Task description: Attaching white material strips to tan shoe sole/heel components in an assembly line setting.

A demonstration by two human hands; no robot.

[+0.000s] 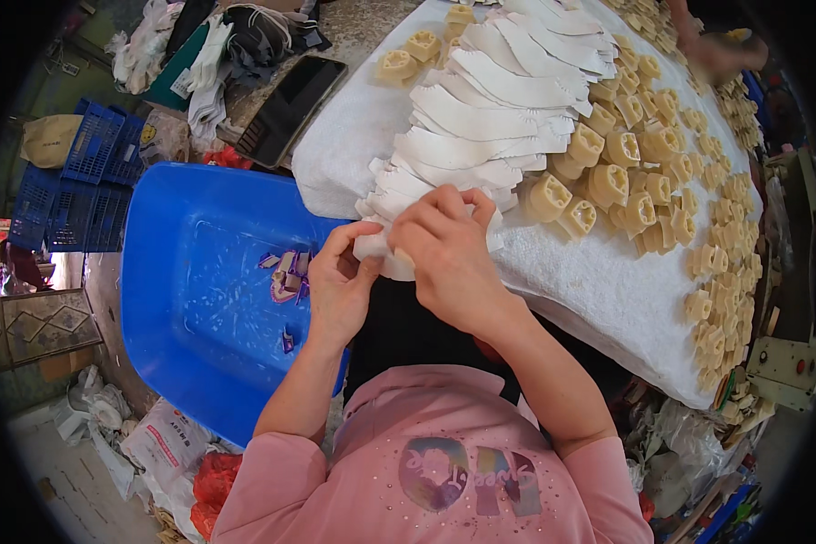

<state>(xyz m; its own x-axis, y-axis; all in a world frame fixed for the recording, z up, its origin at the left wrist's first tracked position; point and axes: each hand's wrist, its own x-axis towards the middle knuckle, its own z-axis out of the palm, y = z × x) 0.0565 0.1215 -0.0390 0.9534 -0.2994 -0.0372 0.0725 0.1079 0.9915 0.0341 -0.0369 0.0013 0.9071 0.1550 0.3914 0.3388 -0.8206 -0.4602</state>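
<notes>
Close to my body, at the near edge of the white-covered table (598, 317), both hands work on one white curved piece (393, 263). My left hand (340, 290) pinches its left end between thumb and fingers. From above, my right hand (449, 258) closes over its right part with bent fingers, which hide much of it. Just beyond lies a long overlapping row of thin white curved pieces with toothed edges (480, 136). Right of that row, many small cream-coloured hollow pieces (639, 150) are heaped on the cloth.
A blue plastic tub (218, 363) at my left holds a few purple-and-white pieces (290, 276). Beyond it lie a dark phone (292, 111) and a pile of gloves (210, 77). Blue crates (82, 195) stand far left. Another person's blurred hand (725, 54) is at the far right.
</notes>
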